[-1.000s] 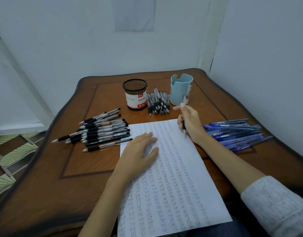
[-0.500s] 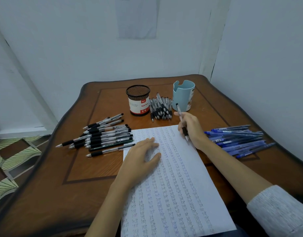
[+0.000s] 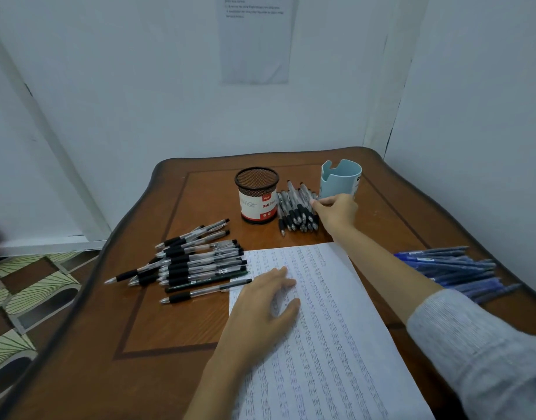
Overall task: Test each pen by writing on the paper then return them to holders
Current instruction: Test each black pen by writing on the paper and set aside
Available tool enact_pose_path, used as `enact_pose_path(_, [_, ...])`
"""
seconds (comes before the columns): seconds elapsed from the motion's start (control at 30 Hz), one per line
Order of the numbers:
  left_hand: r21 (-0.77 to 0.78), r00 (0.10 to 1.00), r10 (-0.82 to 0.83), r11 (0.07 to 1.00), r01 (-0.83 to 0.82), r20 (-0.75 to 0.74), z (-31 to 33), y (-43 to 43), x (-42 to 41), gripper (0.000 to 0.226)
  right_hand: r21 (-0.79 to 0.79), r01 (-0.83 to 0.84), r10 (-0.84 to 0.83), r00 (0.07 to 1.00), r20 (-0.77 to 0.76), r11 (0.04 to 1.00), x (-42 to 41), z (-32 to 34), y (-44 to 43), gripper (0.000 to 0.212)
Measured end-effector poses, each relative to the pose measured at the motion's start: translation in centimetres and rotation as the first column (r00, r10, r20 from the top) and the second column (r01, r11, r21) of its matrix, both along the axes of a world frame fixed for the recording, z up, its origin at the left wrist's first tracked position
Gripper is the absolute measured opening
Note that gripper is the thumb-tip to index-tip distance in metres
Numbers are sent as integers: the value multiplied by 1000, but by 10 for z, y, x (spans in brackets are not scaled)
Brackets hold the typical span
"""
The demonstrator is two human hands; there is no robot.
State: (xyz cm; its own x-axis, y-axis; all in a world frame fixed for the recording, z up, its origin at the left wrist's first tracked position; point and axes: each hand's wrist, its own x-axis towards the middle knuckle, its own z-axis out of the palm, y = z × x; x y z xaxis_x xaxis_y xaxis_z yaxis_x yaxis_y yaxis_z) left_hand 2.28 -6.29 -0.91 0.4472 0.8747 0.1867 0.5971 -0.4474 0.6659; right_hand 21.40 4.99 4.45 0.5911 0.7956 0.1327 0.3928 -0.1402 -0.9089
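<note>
A lined paper (image 3: 336, 328) covered in handwriting lies on the wooden table (image 3: 169, 344). My left hand (image 3: 260, 307) rests flat on its upper left part, fingers spread. My right hand (image 3: 336, 213) reaches to the right edge of a small pile of black pens (image 3: 294, 207). That pile lies between the black mesh holder (image 3: 257, 195) and the light blue holder (image 3: 340, 177). The right fingers are pinched on a black pen at the pile's edge, and the palm hides most of that pen. Both holders look empty from here.
A larger heap of black-grip pens (image 3: 197, 262) lies left of the paper. A heap of blue pens (image 3: 460, 268) lies on the right, partly behind my right forearm. Walls close in behind and to the right. A patterned floor (image 3: 33, 298) shows past the left table edge.
My right hand has lifted the pen off the paper's top right and carried it back to the pile by the blue holder. My left hand stays on the paper. The camera has tilted up.
</note>
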Motion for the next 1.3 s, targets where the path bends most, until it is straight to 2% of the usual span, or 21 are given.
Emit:
enact_pose_path(0.27, [-4,1000,-3,1000,3,-5,0,1,0,38,-77,-46,49,998,32,996,1,-7,0,27])
enact_pose_path(0.47, [6,999,22,1000,-23,39,2,-1,0,30,-103,-126,129,991,24,987,4,-2,-19,24])
enact_pose_path(0.63, [83,986,115,989,-125,119,5,-7,-2,23,-17,-126,127,988,83,992,-8,-3,-46,23])
enact_pose_path(0.7, [135,966,168,971,-196,198,8,-9,-2,19,-18,-189,190,978,87,982,-18,-4,-57,24])
enact_pose_path(0.83, [148,884,254,931,-333,393,13,-13,-5,16,-80,-411,417,904,89,908,-42,-10,-74,24])
enact_pose_path(0.97, [135,862,305,913,-386,405,21,-16,-21,20,-155,-590,606,791,85,792,-65,-14,-86,20])
enact_pose_path(1.07, [149,867,325,903,-404,378,21,-20,-40,21,-207,-640,672,716,190,740,-78,-15,-90,8])
enact_pose_path(1.17, [134,862,368,891,-434,349,16,-23,-56,22,-312,-625,699,633,333,715,-86,-20,-89,18])
enact_pose_path(1.23, [134,862,368,891,-435,348,13,-25,-63,22,-313,-606,681,625,381,732,-89,-23,-90,19])
enact_pose_path(1.3, [139,868,356,896,-422,345,14,-28,-66,23,-273,-636,692,644,327,721,-88,-20,-93,15])
